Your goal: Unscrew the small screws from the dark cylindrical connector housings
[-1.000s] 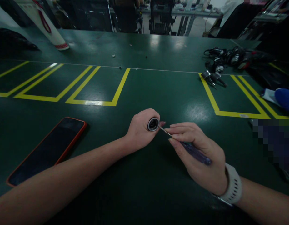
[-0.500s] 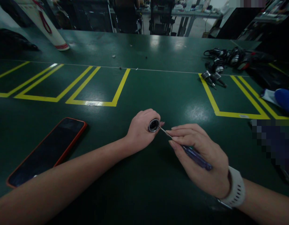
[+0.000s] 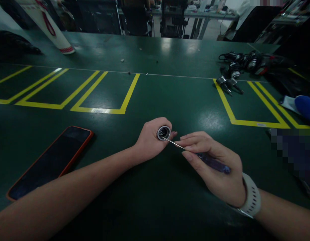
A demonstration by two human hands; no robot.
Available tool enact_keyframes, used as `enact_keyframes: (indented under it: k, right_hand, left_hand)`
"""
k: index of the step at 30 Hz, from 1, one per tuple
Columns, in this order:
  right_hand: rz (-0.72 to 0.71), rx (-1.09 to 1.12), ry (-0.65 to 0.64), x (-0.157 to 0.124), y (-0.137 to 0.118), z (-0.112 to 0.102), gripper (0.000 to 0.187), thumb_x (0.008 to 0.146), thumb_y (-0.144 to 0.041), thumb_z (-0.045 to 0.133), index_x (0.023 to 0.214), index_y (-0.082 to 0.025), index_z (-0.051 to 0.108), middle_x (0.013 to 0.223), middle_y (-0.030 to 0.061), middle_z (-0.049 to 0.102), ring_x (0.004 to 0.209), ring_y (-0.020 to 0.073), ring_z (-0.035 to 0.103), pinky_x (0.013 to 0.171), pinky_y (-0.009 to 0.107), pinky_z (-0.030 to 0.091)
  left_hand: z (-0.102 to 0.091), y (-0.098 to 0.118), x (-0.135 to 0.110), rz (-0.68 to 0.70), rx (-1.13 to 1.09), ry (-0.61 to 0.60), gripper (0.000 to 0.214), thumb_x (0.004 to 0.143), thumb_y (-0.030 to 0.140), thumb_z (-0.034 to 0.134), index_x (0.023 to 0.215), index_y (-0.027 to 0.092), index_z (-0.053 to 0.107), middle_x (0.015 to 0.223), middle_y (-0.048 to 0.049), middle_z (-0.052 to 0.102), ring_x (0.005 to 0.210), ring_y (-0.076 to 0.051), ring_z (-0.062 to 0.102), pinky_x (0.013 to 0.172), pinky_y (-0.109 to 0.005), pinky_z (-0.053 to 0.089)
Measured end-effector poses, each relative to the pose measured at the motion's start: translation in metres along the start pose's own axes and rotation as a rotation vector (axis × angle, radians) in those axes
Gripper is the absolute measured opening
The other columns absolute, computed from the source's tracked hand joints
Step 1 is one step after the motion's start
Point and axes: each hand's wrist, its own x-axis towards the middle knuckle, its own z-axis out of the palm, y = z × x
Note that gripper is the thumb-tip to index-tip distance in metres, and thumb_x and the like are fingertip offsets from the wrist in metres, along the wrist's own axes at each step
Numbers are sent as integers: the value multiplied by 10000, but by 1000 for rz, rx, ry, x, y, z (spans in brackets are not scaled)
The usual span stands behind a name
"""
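Note:
My left hand is closed around a small round part with a metal rim and a dark hollow inside. Its open end faces me, and small details show within; the rest is hidden in my fist. In my right hand is a screwdriver with a translucent purple-blue handle, pinched between thumb and fingers. The thin metal shaft points left, and its tip reaches the mouth of the round part. Both hands are above the dark green table.
A phone in an orange case lies left, beside my forearm. Yellow tape marks boxes on the table. Black cabled metal parts sit back right, near a blue-and-white object. A white cylinder stands back left; chairs are beyond.
The screwdriver tip has moved left, from the right rim to the lower part of the opening. The round part has turned slightly, so more of its inside shows.

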Motion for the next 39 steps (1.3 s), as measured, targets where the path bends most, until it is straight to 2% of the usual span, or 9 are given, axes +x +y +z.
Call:
enact_keyframes:
  k: [9, 15, 18, 25, 29, 32, 34, 36, 39]
  right_hand:
    - [20, -43, 38, 1, -2, -6, 159, 804, -74, 552, 864, -197, 632, 839, 53, 670, 857, 205, 625, 750, 390, 519]
    - [-88, -52, 11, 1, -3, -9, 188, 816, -78, 518, 904, -200, 630, 824, 47, 662, 866, 214, 616, 771, 413, 505]
    - [-94, -67, -15, 2, -5, -10, 195, 819, -76, 506, 898, -201, 633, 801, 43, 662, 845, 212, 619, 757, 408, 505]
    - [-101, -37, 8, 2, -6, -7, 202, 829, -77, 485, 915, -196, 624, 804, 45, 648, 863, 214, 607, 761, 416, 495]
    - [-151, -87, 58, 1, -5, -10, 211, 840, -88, 486, 981, -193, 601, 869, 52, 638, 948, 223, 585, 836, 441, 469]
    - [-200, -218, -43, 4, -6, -10, 195, 829, -82, 526, 985, -180, 592, 1003, 78, 590, 978, 206, 562, 818, 392, 482]
    - [-195, -327, -130, 6, -6, -9, 167, 812, -95, 573, 961, -171, 580, 1074, 91, 549, 974, 195, 549, 777, 353, 491]
    - [-208, -419, -154, 7, -6, -6, 162, 789, -114, 618, 930, -164, 557, 1088, 93, 540, 987, 198, 531, 785, 351, 485]
    - [-255, -478, -203, 8, -4, -4, 149, 789, -109, 619, 898, -159, 531, 1063, 84, 554, 1007, 198, 518, 826, 355, 473]
  left_hand:
    - [-3, 2, 0, 3, -45, -8, 199, 762, 246, 640, 644, 166, 500, 655, 30, 542, 574, -85, 500, 525, -209, 398]
    - [-4, 6, 0, -13, -117, 7, 193, 758, 249, 646, 653, 163, 508, 648, 33, 535, 566, -83, 499, 516, -207, 401]
    - [-5, 9, -1, -46, -171, 14, 197, 743, 255, 660, 653, 163, 511, 642, 36, 536, 546, -80, 492, 501, -206, 398]
    - [-6, 14, -2, -88, -271, 23, 185, 727, 238, 673, 666, 160, 516, 622, 46, 516, 532, -73, 477, 490, -200, 389]
    - [-4, 14, -3, -122, -299, 5, 185, 730, 253, 669, 689, 161, 514, 645, 40, 516, 574, -86, 493, 532, -214, 407]
    - [-1, 16, -6, -100, -325, -45, 178, 708, 225, 671, 772, 168, 515, 740, 23, 547, 650, -107, 524, 593, -239, 437]
    - [0, 18, -8, -72, -352, -128, 290, 670, 174, 676, 903, 180, 503, 860, -1, 571, 745, -138, 556, 662, -271, 461]
    - [1, 20, -10, -54, -372, -216, 424, 644, 110, 647, 1017, 189, 460, 953, -27, 573, 827, -171, 568, 715, -303, 471]
    - [2, 21, -12, -29, -393, -264, 545, 636, 51, 586, 1126, 187, 389, 1026, -60, 559, 885, -193, 570, 745, -319, 474]
